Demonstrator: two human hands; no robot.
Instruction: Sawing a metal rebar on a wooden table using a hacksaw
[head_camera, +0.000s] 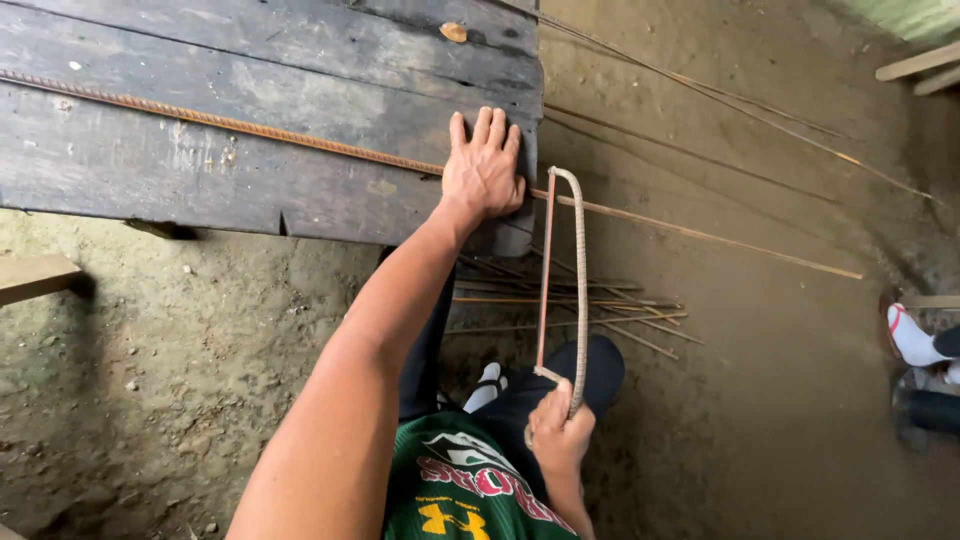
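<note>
Dark bench (150, 170): rebar (300, 138) seemingly under fingers (487, 130).

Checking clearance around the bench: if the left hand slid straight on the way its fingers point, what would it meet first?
The left hand lies flat on the dark wooden planks, pinning the rebar, fingers pointing up the board. Ahead is only bare plank; the orange scrap sits slightly left, probably missed.

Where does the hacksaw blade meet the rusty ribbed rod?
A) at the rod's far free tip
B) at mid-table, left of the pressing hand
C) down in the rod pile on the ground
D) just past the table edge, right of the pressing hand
D: the hacksaw blade crosses the rod just beyond the plank table edge, right beside the left hand pressing it down; the right hand grips the frame's end.
</note>
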